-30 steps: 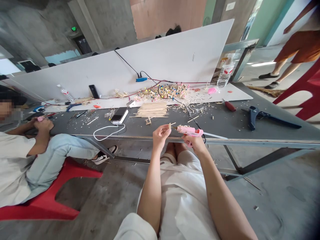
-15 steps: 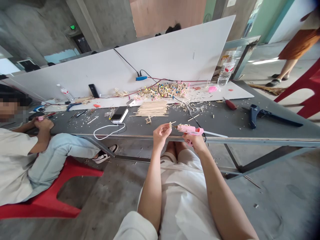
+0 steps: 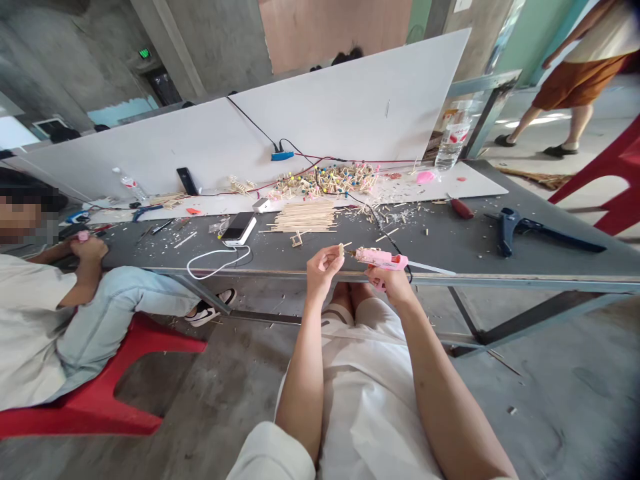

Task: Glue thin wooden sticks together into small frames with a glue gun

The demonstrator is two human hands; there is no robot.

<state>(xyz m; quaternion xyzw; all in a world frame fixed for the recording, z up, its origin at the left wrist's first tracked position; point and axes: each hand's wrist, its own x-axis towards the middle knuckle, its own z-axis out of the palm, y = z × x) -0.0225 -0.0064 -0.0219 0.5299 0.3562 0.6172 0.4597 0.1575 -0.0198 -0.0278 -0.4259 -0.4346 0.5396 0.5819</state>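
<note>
Between the fingertips of my left hand point(image 3: 323, 270) is a small wooden piece point(image 3: 341, 250) with a thin stick jutting out to the right. My right hand point(image 3: 393, 283) is wrapped round the handle of a pink hot glue gun point(image 3: 377, 257). The gun's nozzle points left and is at or very close to the wooden piece; whether they touch is hard to see. A white glue stick point(image 3: 433, 268) sticks out of the back of the gun. Just beyond my left hand, a small wooden assembly point(image 3: 297, 239) lies on the table.
Behind my hands lie a bundle of thin wooden sticks point(image 3: 303, 218) and a heap of small stick pieces with coloured ends point(image 3: 333, 179). A phone on a white block point(image 3: 239, 229) is at left, a blue clamp point(image 3: 510, 230) at right. A co-worker point(image 3: 90, 250) sits at far left.
My hands, the glue gun and the wooden piece stay almost where they were. In the background at right, a walking person in orange shorts has come further into view.
</note>
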